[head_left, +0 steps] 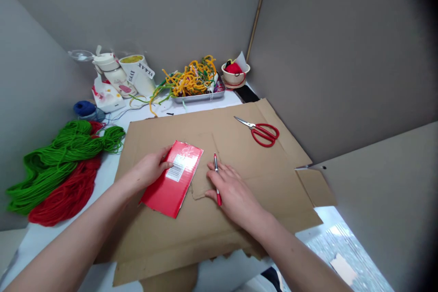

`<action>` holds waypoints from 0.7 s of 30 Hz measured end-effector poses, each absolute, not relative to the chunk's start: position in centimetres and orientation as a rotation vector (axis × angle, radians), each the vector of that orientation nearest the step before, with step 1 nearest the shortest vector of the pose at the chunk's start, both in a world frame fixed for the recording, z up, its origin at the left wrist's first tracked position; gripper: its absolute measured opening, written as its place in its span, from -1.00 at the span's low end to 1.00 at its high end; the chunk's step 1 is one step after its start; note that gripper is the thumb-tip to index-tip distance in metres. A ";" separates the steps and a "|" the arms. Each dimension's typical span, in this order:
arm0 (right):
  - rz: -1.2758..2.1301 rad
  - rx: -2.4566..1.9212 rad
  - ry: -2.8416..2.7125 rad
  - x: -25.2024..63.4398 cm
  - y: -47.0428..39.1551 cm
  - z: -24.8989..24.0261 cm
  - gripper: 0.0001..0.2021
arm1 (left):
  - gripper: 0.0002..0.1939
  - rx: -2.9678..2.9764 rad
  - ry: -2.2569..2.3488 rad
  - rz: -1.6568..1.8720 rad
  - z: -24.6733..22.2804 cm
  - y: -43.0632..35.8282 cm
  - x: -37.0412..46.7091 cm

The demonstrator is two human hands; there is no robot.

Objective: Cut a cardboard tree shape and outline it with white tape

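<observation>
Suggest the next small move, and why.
Probably slide the red card leftward with the left hand: from this view it covers part of the faint outlined shape on the cardboard, and the right hand holds the pen beside that shape.

Scissors (254, 126) lie on cardboard (270, 178); yarn skeins (58, 159) left of it; tray (198, 98), bowl (234, 78) behind.

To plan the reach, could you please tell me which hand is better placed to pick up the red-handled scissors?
Probably the right hand: it lies over the cardboard nearer the red-handled scissors, though it holds a pen. The left hand is farther away, gripping the red barcoded card.
</observation>
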State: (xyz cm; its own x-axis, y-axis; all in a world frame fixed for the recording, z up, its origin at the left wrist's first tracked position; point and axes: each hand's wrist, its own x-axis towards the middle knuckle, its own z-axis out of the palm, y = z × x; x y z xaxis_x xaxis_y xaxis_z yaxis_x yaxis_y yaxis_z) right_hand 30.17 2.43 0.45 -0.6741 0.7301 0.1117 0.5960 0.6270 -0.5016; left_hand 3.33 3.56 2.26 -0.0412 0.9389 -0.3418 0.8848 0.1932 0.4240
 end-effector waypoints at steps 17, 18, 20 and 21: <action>0.639 -1.075 -2.552 30.2 2.3 0.6 -0.72 | -0.38 1.734 1.930 0.106 2.1 4.0 3.6; 0.637 -1.080 -2.555 30.2 2.2 0.6 -0.71 | -0.39 1.733 1.923 0.113 2.0 4.0 3.6; 0.629 -1.085 -2.548 30.0 2.1 0.8 -0.71 | -0.40 1.727 1.913 0.121 1.8 4.1 3.5; 0.626 -1.079 -2.542 29.9 2.1 0.9 -0.71 | -0.39 1.723 1.912 0.124 1.7 4.1 3.5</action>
State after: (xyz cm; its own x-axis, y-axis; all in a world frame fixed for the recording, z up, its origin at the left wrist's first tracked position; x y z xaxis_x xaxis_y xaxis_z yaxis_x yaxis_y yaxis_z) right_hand 29.89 2.08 0.90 -0.6691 0.7351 0.1095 0.6003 0.6214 -0.5035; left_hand 3.45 4.07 1.71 -0.0202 0.9410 -0.3377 0.8896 0.1711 0.4234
